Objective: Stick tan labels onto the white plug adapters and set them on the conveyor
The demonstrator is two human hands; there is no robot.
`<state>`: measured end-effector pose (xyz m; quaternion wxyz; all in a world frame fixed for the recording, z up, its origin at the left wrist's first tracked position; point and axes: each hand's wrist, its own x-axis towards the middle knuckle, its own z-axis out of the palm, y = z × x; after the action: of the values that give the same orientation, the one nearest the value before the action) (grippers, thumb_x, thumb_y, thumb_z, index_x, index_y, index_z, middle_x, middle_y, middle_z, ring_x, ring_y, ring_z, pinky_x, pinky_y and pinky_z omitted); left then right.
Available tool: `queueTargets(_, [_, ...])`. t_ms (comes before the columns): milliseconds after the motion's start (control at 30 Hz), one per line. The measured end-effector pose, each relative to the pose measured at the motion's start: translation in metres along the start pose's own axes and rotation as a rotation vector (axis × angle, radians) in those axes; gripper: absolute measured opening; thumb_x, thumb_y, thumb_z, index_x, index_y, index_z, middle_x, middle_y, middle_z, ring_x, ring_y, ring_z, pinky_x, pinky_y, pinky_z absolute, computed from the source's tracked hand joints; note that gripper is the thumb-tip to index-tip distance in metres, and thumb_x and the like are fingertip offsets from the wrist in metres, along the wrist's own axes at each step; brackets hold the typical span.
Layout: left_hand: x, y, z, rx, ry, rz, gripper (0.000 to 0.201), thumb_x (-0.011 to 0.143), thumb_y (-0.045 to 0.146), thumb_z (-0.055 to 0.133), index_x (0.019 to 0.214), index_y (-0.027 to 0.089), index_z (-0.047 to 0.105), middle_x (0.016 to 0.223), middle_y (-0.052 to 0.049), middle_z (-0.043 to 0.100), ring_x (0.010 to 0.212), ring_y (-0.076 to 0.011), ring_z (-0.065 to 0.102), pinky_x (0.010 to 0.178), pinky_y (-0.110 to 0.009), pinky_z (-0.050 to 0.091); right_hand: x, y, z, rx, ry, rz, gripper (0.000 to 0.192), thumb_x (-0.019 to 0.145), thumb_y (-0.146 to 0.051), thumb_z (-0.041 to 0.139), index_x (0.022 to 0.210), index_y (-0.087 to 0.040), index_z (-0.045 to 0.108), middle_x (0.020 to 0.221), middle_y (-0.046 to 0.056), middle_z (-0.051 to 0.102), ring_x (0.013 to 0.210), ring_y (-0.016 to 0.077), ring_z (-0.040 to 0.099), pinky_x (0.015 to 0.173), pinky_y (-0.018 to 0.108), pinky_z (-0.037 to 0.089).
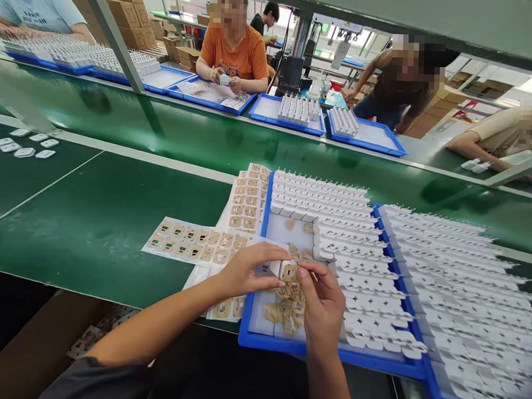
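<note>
Head view: left hand (pixel 246 274) and right hand (pixel 321 309) both pinch a small white plug (pixel 285 270) over blue tray (pixel 287 346) on green bench (pixel 94 228); co-workers sit opposite.

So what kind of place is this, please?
Probably a factory assembly line: a long green belt, blue trays full of identical white plugs, and workers seated opposite. Both hands hold one plug.
</note>
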<state>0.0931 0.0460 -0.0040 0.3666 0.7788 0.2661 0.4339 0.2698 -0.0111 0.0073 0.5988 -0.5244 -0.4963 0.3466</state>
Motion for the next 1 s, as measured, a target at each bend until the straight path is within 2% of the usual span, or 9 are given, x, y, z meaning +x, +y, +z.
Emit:
queueTargets(833, [-0.0007, 0.0002, 0.0003, 0.022, 0.015, 0.041, 0.041, 0.085, 0.035, 0.073, 0.123, 0.021, 0.065, 0.121, -0.011, 0.072, 0.114, -0.0233, 0.067, 0.100, -0.037, 0.053, -0.0007, 0.0007, 0.0041, -0.055, 0.018, -0.088, 0.007, 0.089, -0.024, 0.068, 0.095, -0.022, 0.071, 0.090, 0.002, 0.069, 0.084, 0.0168, 0.065, 0.075, 0.030, 0.056])
queueTargets(1000, [0.0003, -0.0002, 0.0008, 0.049, 0.048, 0.112, 0.041, 0.084, 0.032, 0.075, 0.122, 0.020, 0.065, 0.118, -0.011, 0.073, 0.111, -0.0226, 0.068, 0.098, -0.036, 0.054, -0.0005, 0.0020, 0.0056, -0.103, 0.026, -0.136, 0.008, 0.087, -0.021, 0.070, 0.095, -0.022, 0.069, 0.089, 0.002, 0.067, 0.083, 0.0168, 0.065, 0.074, 0.030, 0.056])
